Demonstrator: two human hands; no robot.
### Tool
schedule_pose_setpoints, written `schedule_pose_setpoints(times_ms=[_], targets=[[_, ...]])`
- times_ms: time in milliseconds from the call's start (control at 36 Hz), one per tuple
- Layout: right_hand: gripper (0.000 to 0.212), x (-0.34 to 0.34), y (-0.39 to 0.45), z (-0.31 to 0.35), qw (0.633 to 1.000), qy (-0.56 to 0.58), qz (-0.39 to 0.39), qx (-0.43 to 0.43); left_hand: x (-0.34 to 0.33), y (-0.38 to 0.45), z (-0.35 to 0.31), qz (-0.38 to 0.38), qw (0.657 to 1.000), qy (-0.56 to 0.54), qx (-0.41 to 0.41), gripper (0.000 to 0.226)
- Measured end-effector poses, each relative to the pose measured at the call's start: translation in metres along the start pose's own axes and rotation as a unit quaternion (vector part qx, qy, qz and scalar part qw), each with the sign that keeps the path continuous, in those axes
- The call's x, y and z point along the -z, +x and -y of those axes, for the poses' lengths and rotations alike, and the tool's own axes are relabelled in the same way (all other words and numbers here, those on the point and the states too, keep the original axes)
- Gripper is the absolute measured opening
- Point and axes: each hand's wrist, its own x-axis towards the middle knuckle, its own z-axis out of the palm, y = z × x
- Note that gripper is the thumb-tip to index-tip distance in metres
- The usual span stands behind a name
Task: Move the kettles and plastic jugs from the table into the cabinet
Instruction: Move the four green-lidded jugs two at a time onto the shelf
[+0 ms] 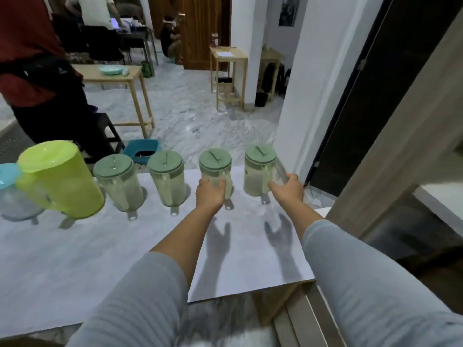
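Several clear plastic jugs with green lids stand in a row along the far edge of the white table (100,259). My left hand (209,194) wraps around the third green-lidded jug (216,169). At the row's right end, my right hand (288,190) grips the handle of the rightmost jug (259,171). Two more green-lidded jugs (117,181) (167,179) stand to the left. Further left are a big lime-green jug (60,179) and a clear jug with a blue lid (11,191).
A person in a red top (32,71) stands beyond the table's far left. A blue tub (142,150) sits on the marble floor behind the jugs. On the right are a wooden panel (390,159) and a dark doorway. Wooden side tables stand further back.
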Motion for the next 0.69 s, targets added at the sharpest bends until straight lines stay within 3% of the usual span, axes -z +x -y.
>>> schedule_pose_setpoints(times_ms=[250, 444, 556, 694], targets=[[0.064, -0.023, 0.053, 0.003, 0.998, -0.031, 0.042, -0.041, -0.027, 0.041, -0.004, 0.031, 0.997, -0.003, 0.076, 0.069], [0.061, -0.034, 0.077, 0.005, 0.996, -0.045, 0.058, -0.057, -0.046, 0.058, -0.015, 0.054, 0.993, -0.017, 0.103, 0.036], [0.058, -0.04, 0.091, 0.007, 0.994, -0.052, 0.068, -0.067, -0.054, 0.071, -0.015, 0.048, 0.993, 0.007, 0.11, 0.064], [0.051, -0.05, 0.101, 0.007, 0.992, -0.059, 0.087, -0.076, -0.055, 0.084, -0.012, 0.045, 0.992, 0.013, 0.116, 0.061]])
